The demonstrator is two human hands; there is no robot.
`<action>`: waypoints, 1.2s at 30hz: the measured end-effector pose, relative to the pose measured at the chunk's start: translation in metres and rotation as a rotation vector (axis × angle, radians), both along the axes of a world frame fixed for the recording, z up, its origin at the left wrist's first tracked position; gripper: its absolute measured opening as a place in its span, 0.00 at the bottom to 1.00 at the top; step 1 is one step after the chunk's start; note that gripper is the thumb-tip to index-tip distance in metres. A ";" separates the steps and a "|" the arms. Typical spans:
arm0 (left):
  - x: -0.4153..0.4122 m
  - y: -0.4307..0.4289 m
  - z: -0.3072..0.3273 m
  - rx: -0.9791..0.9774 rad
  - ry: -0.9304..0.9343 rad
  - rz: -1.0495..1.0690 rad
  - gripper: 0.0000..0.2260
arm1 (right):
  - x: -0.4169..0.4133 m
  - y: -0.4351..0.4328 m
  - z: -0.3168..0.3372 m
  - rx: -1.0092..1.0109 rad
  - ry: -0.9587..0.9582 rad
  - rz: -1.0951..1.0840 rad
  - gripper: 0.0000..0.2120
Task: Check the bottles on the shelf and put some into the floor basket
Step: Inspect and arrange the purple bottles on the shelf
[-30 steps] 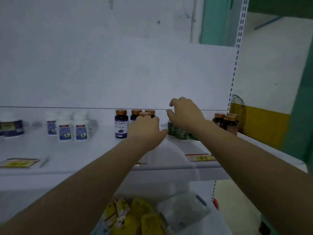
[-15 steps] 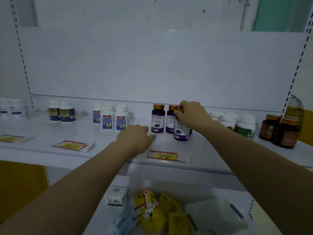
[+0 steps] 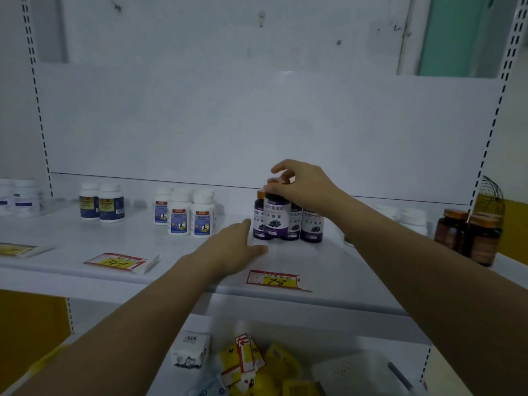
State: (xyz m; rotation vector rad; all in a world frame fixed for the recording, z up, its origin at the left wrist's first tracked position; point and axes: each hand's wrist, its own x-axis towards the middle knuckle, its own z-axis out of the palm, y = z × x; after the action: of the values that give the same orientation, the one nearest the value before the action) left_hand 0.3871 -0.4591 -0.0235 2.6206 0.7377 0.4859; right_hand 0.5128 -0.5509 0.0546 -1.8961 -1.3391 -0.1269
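White shelf (image 3: 171, 252) boards and a bare back panel filled my view. Half a second before, my right hand (image 3: 305, 184) had only just closed on the orange cap; now its fingers (image 3: 285, 166) were pinching that cap from above, and the purple bottle (image 3: 275, 221) hung directly under them, in front of its three matching neighbours (image 3: 313, 225). I could not tell whether its base was touching the shelf or just clear of it.

My left hand (image 3: 231, 250), curled a moment earlier, had flattened, with fingers straight, holding nothing, their tips just short of the bottle's lower left side. White bottles (image 3: 180, 218) stood well off to the left of those fingers, and a price tag (image 3: 274, 280) lay nearer me than both hands.

I judged this bottle singled out for checking and about to pass to the waiting left palm. The floor basket was out of sight, so nothing was yet dropped in.
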 end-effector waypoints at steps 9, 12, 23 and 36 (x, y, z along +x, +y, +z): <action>0.006 0.007 0.020 -0.361 -0.513 -0.070 0.22 | -0.010 0.007 0.019 0.152 0.420 0.311 0.18; 0.010 0.005 0.021 -0.258 -0.569 0.004 0.20 | -0.008 0.014 0.019 0.102 0.331 0.217 0.20; 0.008 -0.005 0.027 -0.508 -0.406 -0.147 0.24 | -0.002 0.009 0.016 0.099 0.324 0.238 0.17; 0.016 -0.003 0.024 -0.061 -0.264 -0.004 0.25 | 0.002 -0.002 0.015 -0.090 0.337 0.172 0.17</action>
State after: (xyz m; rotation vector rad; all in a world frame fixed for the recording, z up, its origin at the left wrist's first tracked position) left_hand 0.4034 -0.4618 0.0000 2.4376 0.6499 0.7768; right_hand 0.5144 -0.5526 0.0695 -1.7695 -1.2826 0.3310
